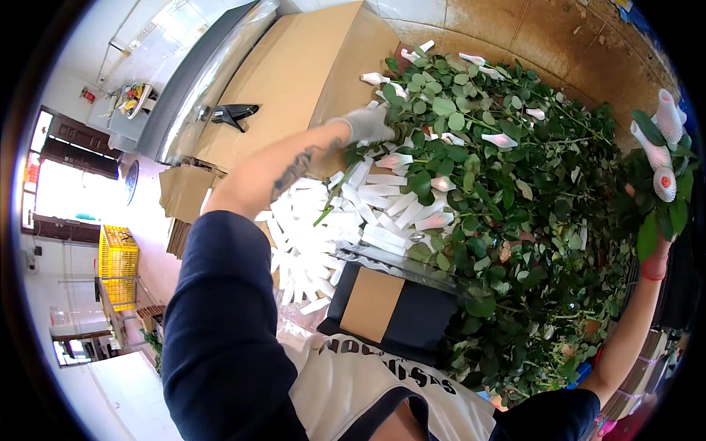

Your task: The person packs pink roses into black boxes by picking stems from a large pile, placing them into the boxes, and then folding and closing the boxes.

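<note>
My left hand (pixel 368 124), in a pale glove, reaches to the left edge of a heap of leafy rose stems (pixel 480 182). Leaves cover its fingers, so its grip is hidden. A cut green stem (pixel 332 203) slants down below that hand. Several rose heads in white foam-net sleeves (pixel 499 140) lie among the leaves. At the far right, my right hand (pixel 662 248) holds upright a small bunch of sleeved roses (pixel 659 160); leaves partly hide its fingers. Many loose white foam-net sleeves (pixel 314 220) are spread between my left arm and the heap.
Large cardboard sheets (pixel 281 71) lean at the back left, with a black stapler-like tool (pixel 236 114) on them. A black box with a brown band (pixel 372 304) sits close to my body. Brown stained tiles (pixel 496 27) rise behind. A yellow crate (pixel 118 264) stands far left.
</note>
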{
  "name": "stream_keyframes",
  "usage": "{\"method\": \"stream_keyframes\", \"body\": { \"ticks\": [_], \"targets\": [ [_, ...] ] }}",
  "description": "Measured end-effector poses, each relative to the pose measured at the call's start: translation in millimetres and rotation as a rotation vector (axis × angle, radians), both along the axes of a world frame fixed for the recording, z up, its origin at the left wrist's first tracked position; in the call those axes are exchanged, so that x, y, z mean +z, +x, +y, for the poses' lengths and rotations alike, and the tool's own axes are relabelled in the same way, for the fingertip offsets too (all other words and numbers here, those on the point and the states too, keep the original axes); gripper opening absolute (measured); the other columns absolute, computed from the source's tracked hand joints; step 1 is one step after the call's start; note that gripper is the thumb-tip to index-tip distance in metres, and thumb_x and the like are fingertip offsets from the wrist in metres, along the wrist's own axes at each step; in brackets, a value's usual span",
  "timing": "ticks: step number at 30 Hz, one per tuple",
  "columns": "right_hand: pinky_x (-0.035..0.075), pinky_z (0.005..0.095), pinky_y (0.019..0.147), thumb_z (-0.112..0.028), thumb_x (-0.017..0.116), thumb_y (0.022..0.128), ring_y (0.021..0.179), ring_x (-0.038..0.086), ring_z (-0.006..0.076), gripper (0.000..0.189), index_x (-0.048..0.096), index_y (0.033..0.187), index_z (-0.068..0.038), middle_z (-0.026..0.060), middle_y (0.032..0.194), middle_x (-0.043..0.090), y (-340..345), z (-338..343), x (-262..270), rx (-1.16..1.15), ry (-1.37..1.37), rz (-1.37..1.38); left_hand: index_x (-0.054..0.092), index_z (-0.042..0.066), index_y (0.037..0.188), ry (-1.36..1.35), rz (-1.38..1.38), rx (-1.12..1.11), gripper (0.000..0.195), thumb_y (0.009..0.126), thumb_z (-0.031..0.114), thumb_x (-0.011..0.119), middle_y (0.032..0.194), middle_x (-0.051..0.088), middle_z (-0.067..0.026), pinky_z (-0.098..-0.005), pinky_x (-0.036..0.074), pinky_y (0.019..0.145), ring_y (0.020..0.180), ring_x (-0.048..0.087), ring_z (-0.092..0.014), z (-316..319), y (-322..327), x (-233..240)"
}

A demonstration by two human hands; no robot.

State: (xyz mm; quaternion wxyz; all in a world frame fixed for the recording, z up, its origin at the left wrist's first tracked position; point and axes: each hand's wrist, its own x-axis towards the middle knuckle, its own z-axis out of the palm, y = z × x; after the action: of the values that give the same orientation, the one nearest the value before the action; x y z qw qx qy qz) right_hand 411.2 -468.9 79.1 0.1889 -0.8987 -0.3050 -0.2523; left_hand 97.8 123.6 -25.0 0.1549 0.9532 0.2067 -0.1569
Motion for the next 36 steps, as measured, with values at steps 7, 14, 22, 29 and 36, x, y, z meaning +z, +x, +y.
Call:
{"method": "stream_keyframes", "body": {
  "ticks": [7,14,22,29,36],
  "targets": [
    [0.047,0.0352,0.087,-0.017,0.064,0.083,0.097,0.060,0.0225,0.027,0.060,0.107,-0.005,0.0106,0.103,0.065,-11,22,2,0.044,-0.007,-0.005,0.062,0.005,0.110,0.392,-0.260,-0.075,0.040,0.077,0.027,0.055,0.120,0.059,-0.0180,-0.0407,0.047,0.092,0.110,0.058,-0.031,-16,5,-46],
    [0.047,0.0350,0.087,-0.016,0.064,0.082,0.098,0.060,0.0222,0.029,0.060,0.109,-0.005,0.0107,0.103,0.065,-13,17,8,0.022,0.013,-0.007,0.063,0.009,0.103,0.428,-0.102,0.033,0.030,0.079,0.022,0.051,0.096,0.068,-0.0152,-0.0430,0.051,0.078,0.090,0.066,-0.032,28,27,88],
    [0.046,0.0347,0.088,-0.016,0.065,0.082,0.098,0.059,0.0219,0.030,0.059,0.110,-0.005,0.0108,0.104,0.065,-9,35,10,0.050,0.040,-0.024,0.064,0.020,0.091,1.243,-0.475,0.116,0.014,0.082,0.018,0.053,0.087,0.065,-0.0033,-0.0380,0.046,0.078,0.087,0.063,-0.022,185,-44,210],
    [0.046,0.0346,0.088,-0.016,0.065,0.081,0.099,0.059,0.0216,0.032,0.059,0.111,-0.005,0.0109,0.104,0.065,13,30,16,0.038,0.123,-0.091,0.062,0.016,0.107,0.891,-0.831,0.333,0.028,0.081,0.012,0.053,0.100,0.064,-0.0110,-0.0409,0.048,0.081,0.091,0.062,-0.032,197,-97,201],
    [0.046,0.0344,0.089,-0.015,0.066,0.081,0.099,0.059,0.0214,0.034,0.058,0.112,-0.005,0.0109,0.105,0.064,28,0,47,-0.038,0.145,-0.235,0.062,0.002,0.100,-0.244,-1.525,0.175,0.016,0.086,0.008,0.056,0.085,0.065,-0.0075,-0.0324,0.049,0.070,0.079,0.062,-0.020,155,-30,209]
  ]
}}
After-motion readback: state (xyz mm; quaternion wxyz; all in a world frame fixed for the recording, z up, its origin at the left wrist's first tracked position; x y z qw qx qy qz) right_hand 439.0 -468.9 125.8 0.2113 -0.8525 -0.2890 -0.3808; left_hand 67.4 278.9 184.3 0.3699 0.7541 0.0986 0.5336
